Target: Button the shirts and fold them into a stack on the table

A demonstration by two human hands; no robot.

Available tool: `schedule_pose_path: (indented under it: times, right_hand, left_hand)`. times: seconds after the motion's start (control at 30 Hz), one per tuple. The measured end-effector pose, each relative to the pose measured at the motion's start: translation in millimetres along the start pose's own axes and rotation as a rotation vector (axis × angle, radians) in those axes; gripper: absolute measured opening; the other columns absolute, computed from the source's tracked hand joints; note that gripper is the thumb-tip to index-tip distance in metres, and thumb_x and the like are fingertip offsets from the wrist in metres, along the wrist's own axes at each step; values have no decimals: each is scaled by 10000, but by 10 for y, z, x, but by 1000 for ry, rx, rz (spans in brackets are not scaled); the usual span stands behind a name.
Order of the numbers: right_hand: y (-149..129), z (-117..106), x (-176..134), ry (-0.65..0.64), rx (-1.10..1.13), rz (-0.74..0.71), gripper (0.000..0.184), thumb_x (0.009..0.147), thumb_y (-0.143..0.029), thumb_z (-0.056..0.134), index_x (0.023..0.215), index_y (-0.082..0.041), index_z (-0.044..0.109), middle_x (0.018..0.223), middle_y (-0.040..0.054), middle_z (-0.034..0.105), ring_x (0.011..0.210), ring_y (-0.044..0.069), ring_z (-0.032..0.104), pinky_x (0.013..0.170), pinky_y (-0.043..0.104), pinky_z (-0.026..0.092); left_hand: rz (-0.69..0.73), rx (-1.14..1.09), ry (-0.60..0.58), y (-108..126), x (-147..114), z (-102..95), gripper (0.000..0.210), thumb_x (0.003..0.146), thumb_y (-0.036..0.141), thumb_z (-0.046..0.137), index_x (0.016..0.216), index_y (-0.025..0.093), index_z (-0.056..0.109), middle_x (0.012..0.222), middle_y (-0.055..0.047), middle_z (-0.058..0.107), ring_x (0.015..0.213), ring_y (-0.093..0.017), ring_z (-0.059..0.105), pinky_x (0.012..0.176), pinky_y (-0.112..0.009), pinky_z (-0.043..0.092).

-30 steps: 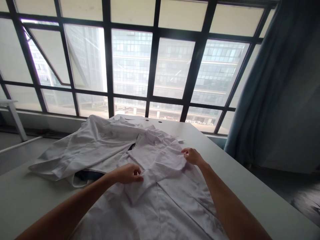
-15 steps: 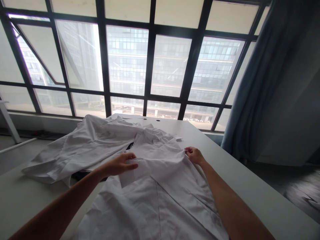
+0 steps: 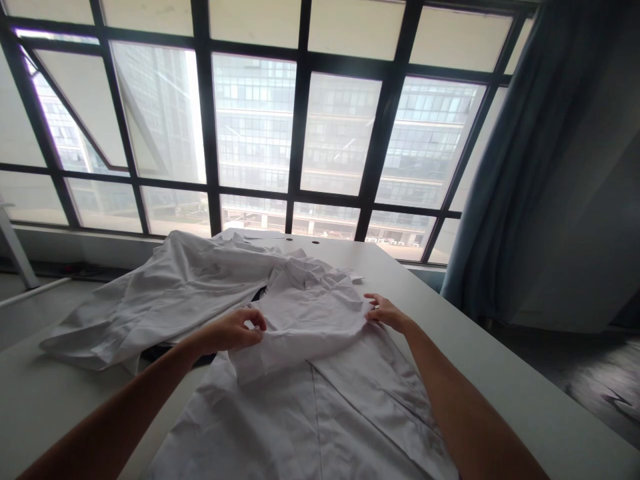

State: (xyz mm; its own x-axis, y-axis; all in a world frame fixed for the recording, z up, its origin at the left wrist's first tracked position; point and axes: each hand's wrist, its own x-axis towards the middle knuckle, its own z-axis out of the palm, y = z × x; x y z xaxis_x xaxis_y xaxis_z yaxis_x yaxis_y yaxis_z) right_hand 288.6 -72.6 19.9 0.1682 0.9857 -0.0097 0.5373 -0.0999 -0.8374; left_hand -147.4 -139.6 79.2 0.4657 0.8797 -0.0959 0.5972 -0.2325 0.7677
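A white collared shirt (image 3: 310,300) lies on the white table, its collar toward the window and a fold of cloth running crosswise between my hands. My left hand (image 3: 235,330) is at the left end of this fold, thumb and forefinger pinched on the cloth edge. At the right end, my right hand (image 3: 387,313) touches the cloth with its fingers apart, the forefinger stretched out. Below the fold, white cloth with a long seam (image 3: 316,413) spreads toward me; I cannot tell whether all of it belongs to the same shirt.
Another crumpled white garment (image 3: 175,293) lies to the left, with something dark partly showing beneath it. The white table (image 3: 505,373) extends to the right and back toward the window. A blue curtain (image 3: 520,200) hangs at the right. A white metal frame (image 3: 17,247) stands far left.
The cloth's right corner has dropped, and my right fingers have spread from their pinch. My left thumb and forefinger have closed together, slightly further left. The fold lies lower and rounder.
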Motion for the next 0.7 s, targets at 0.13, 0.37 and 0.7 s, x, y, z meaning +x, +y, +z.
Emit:
schedule_pose_path:
  times: [0.13, 0.37, 0.7]
  right_hand:
    - [15, -40, 5, -42, 11, -2, 759, 591, 6, 634, 1332, -129, 549, 1259, 173, 597, 868, 218, 683, 695, 275, 540]
    - [81, 14, 61, 30, -198, -101, 654, 636, -123, 733, 1272, -103, 583, 1151, 159, 658, 844, 219, 693, 707, 287, 543]
    - [50, 131, 85, 221, -546, -159, 332, 686, -70, 596, 992, -167, 683, 939, 88, 710, 937, 242, 652, 806, 288, 468]
  left_hand:
    - [-25, -84, -11, -40, 9, -23, 452, 620, 413, 703, 997, 172, 645, 1075, -69, 647, 904, -233, 611, 723, -282, 468]
    - [-36, -456, -170, 57, -74, -125, 554, 601, 365, 765, 1097, 199, 581, 1309, -120, 611, 1014, -251, 636, 792, -315, 503]
    - [-102, 120, -173, -124, -39, -54, 461, 657, 323, 616, 1092, 171, 647, 1197, -111, 680, 1031, -290, 646, 801, -327, 500]
